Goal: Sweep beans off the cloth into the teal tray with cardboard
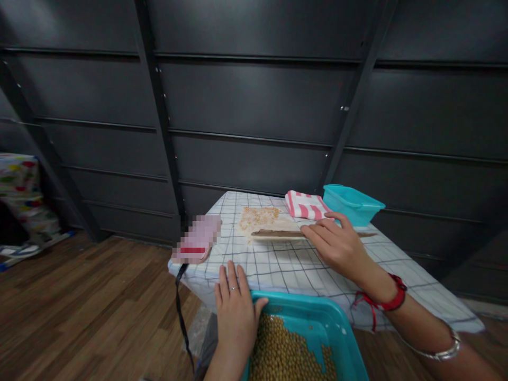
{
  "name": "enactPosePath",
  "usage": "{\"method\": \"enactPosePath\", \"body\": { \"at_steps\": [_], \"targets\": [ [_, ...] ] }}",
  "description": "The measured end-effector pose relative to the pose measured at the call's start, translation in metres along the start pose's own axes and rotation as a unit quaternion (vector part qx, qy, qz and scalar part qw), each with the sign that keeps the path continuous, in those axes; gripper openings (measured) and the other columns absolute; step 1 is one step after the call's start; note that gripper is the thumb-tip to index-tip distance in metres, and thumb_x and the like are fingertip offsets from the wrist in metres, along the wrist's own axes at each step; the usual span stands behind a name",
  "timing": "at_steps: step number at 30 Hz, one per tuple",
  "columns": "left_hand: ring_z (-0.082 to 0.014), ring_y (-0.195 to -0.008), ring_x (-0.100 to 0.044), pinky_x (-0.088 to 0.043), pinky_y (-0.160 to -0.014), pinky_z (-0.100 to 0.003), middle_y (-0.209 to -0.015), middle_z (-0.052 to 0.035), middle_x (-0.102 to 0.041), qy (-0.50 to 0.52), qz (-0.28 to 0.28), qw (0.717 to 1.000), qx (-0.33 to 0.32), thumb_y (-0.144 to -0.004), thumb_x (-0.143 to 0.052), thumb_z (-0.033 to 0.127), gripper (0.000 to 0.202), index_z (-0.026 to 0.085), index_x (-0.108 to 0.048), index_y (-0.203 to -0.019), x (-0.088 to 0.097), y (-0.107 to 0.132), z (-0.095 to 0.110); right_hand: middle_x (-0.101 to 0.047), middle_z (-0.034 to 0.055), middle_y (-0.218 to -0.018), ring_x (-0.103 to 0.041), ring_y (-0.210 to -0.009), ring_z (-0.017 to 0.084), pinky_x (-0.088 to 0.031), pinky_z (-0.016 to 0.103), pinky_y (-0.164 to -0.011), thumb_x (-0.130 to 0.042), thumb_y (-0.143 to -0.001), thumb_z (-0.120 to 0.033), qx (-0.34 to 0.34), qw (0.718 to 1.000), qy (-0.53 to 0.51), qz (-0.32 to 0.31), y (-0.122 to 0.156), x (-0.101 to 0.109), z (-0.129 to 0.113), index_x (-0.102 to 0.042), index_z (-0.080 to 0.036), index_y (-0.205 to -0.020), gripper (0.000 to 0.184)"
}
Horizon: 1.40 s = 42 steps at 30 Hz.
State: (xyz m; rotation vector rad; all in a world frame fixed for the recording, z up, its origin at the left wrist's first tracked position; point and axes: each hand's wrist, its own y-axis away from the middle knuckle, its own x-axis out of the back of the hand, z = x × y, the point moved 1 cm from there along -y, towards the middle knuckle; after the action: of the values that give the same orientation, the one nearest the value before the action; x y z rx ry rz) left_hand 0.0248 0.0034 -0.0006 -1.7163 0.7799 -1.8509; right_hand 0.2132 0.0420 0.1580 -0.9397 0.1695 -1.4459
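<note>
A teal plastic tub (349, 330) full of round greenish-brown beans (288, 349) is at the table's near edge, close to my body. My left hand (236, 312) lies over its left corner, fingers stretched out towards the table and thumb across the rim. Over the table, my right hand (337, 246) is closed around a long, flat brown strip (275, 233) that tapers at the right end; its exact kind is unclear. Beyond the strip, small yellowish pieces (260, 216) are spread on a pale sheet, which the strip and hand partly cover.
A checked cloth (273, 264) covers the table. Its back right holds a folded pink-and-white towel (305, 205) and a second teal tub (353, 205). A pink phone-like object (200, 238), blurred, lies left with a black strap (180, 307). Dark panels (254, 95) stand behind.
</note>
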Motion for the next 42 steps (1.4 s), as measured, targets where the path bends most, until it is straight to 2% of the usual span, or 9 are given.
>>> {"method": "enactPosePath", "body": {
  "at_steps": [5,8,15,19,26,31,42],
  "targets": [
    [-0.0404,-0.121,-0.030,-0.040,-0.087,-0.052,-0.128,-0.0264,-0.040,-0.006,0.005,1.000,-0.002,-0.075,-0.047,0.047,0.066,0.000,-0.041,-0.121,0.000,0.000,0.000,-0.060,0.0025,-0.064,-0.045,-0.066,0.014,-0.036,0.034,-0.077,-0.040,-0.082,-0.005,0.030,0.999,0.007,0.018,-0.014,-0.016,-0.006,-0.062,-0.012,-0.081,0.023],
    [-0.0392,-0.122,-0.030,-0.040,-0.087,-0.052,-0.129,-0.0254,-0.040,-0.011,0.002,1.000,0.004,-0.077,-0.045,0.047,0.065,0.001,-0.040,-0.122,-0.001,0.000,0.000,-0.060,0.0016,-0.064,-0.046,-0.066,0.014,-0.036,0.033,-0.077,-0.040,-0.082,-0.006,0.041,0.999,0.003,0.009,-0.015,-0.018,-0.008,-0.062,-0.013,-0.081,0.023],
    [-0.0401,-0.121,-0.031,-0.041,-0.087,-0.052,-0.128,-0.0259,-0.041,-0.009,-0.005,1.000,0.006,-0.075,-0.048,0.046,0.064,0.000,-0.042,-0.120,0.002,-0.001,0.001,-0.061,0.0009,-0.066,-0.048,-0.068,0.013,-0.037,0.033,-0.078,-0.044,-0.082,-0.007,0.044,0.999,-0.023,-0.007,-0.003,-0.003,-0.005,-0.061,-0.015,-0.083,0.019],
    [-0.0401,-0.119,-0.034,-0.041,-0.087,-0.050,-0.127,-0.0254,-0.043,-0.010,-0.008,1.000,0.006,-0.073,-0.052,0.047,0.065,0.000,-0.044,-0.118,0.003,-0.002,0.001,-0.063,0.0013,-0.067,-0.049,-0.068,0.013,-0.037,0.034,-0.077,-0.047,-0.081,-0.007,0.055,0.998,-0.038,0.014,0.002,0.005,-0.004,-0.060,-0.014,-0.082,0.015],
    [-0.0400,-0.121,-0.030,-0.039,-0.088,-0.052,-0.128,-0.0263,-0.041,-0.004,-0.007,1.000,0.010,-0.074,-0.050,0.046,0.067,0.000,-0.040,-0.122,0.001,-0.001,0.002,-0.064,0.0022,-0.070,-0.051,-0.069,0.013,-0.038,0.035,-0.078,-0.048,-0.080,-0.006,0.061,0.995,-0.065,0.036,0.000,0.009,-0.006,-0.059,-0.013,-0.084,0.014],
    [-0.0396,-0.122,-0.030,-0.040,-0.087,-0.052,-0.128,-0.0257,-0.041,-0.008,-0.007,1.000,0.006,-0.076,-0.046,0.048,0.067,0.001,-0.039,-0.123,0.001,-0.001,0.000,-0.065,-0.0001,-0.071,-0.052,-0.070,0.012,-0.039,0.034,-0.077,-0.046,-0.081,-0.007,0.061,0.995,-0.076,0.034,-0.002,0.012,-0.007,-0.059,-0.017,-0.083,0.017],
    [-0.0390,-0.122,-0.030,-0.039,-0.089,-0.051,-0.128,-0.0254,-0.041,-0.012,-0.020,1.000,0.012,-0.076,-0.046,0.047,0.066,0.000,-0.040,-0.123,0.001,-0.001,0.001,-0.065,0.0016,-0.072,-0.053,-0.071,0.013,-0.040,0.036,-0.077,-0.044,-0.081,-0.007,0.059,0.991,-0.117,0.034,0.008,0.029,-0.003,-0.058,-0.016,-0.089,0.019]
  ]
}}
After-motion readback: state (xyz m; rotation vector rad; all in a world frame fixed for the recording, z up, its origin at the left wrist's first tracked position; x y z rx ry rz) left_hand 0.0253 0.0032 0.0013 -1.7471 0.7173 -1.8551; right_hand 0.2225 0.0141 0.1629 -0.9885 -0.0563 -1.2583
